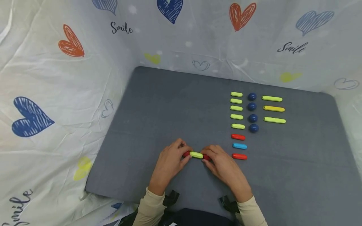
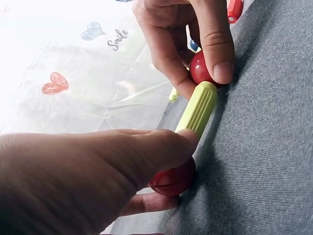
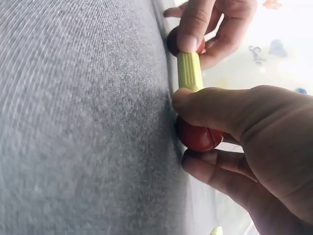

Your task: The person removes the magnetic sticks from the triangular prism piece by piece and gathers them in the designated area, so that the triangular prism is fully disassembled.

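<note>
Over the front middle of the table, a short yellow-green ribbed rod (image 1: pixel 196 155) lies between two red balls, one at each end. My left hand (image 1: pixel 171 160) pinches the left red ball (image 2: pixel 176 180) between thumb and fingers, the thumb tip reaching onto the rod. The right red ball (image 3: pixel 198 137) is gripped by my right hand (image 1: pixel 224 164), with its thumb also close against the rod. Rod and balls sit in one line, at or just above the grey cloth. Fingers partly cover both balls, so how the rod joins them is hidden.
Right of my hands runs a column of short rods: several yellow-green (image 1: pixel 237 117), then red (image 1: pixel 238 137), blue (image 1: pixel 239 146) and red (image 1: pixel 239 156). Beside them stand several dark blue balls (image 1: pixel 253 118) and three longer rods (image 1: pixel 273 109). A heart-printed sheet (image 1: pixel 198 40) hangs behind the grey table (image 1: pixel 169 103).
</note>
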Demonstrator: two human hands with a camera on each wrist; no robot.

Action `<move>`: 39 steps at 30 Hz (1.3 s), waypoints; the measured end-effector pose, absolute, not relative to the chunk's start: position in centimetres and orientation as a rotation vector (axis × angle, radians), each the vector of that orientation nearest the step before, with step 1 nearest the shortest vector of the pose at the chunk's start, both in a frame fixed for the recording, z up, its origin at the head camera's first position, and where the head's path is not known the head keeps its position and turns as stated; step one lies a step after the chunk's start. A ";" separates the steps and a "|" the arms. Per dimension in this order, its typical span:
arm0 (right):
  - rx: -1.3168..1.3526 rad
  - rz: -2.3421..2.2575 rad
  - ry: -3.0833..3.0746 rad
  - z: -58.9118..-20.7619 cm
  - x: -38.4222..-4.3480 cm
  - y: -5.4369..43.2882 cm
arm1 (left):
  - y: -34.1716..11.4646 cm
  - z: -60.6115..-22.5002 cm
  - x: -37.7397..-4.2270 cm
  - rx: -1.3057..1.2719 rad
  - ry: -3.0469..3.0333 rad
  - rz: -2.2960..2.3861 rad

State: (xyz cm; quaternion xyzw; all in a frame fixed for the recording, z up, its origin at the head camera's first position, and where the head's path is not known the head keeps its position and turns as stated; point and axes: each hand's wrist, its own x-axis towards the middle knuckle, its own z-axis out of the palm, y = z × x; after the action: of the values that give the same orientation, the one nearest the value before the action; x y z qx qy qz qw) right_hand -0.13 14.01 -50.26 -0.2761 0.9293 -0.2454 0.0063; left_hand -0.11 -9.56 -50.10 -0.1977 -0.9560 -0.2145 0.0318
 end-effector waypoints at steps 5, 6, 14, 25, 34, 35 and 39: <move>-0.835 -0.831 2.928 -50.0 -0.3 14.7 | -9.6 -50.1 -0.2 -0.617 -2.947 -0.648; -0.826 -0.851 2.940 -49.9 -0.4 15.0 | -9.6 -50.0 -0.3 -0.618 -2.949 -0.643; -0.654 -0.955 3.160 -48.6 -1.6 19.7 | -9.6 -50.1 -0.4 -0.619 -2.964 -0.638; -0.136 -0.916 3.279 -48.2 -2.2 25.3 | -9.4 -50.1 -0.3 -0.635 -2.952 -0.644; -0.007 -0.823 3.236 -49.1 -2.4 26.6 | -9.4 -50.2 -0.3 -0.635 -2.959 -0.653; -0.002 -0.817 3.231 -49.2 -2.5 26.7 | -9.4 -50.2 -0.3 -0.633 -2.960 -0.654; 0.015 -0.788 3.211 -49.4 -2.5 26.9 | -9.4 -50.2 -0.3 -0.627 -2.960 -0.661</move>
State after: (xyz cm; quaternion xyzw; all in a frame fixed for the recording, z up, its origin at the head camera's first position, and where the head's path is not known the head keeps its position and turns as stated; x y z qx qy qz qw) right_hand -2.50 26.91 -49.38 0.0046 0.9679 -0.2376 -0.0822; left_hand -0.33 -9.39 -50.18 -0.2024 -0.9555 -0.2133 0.0221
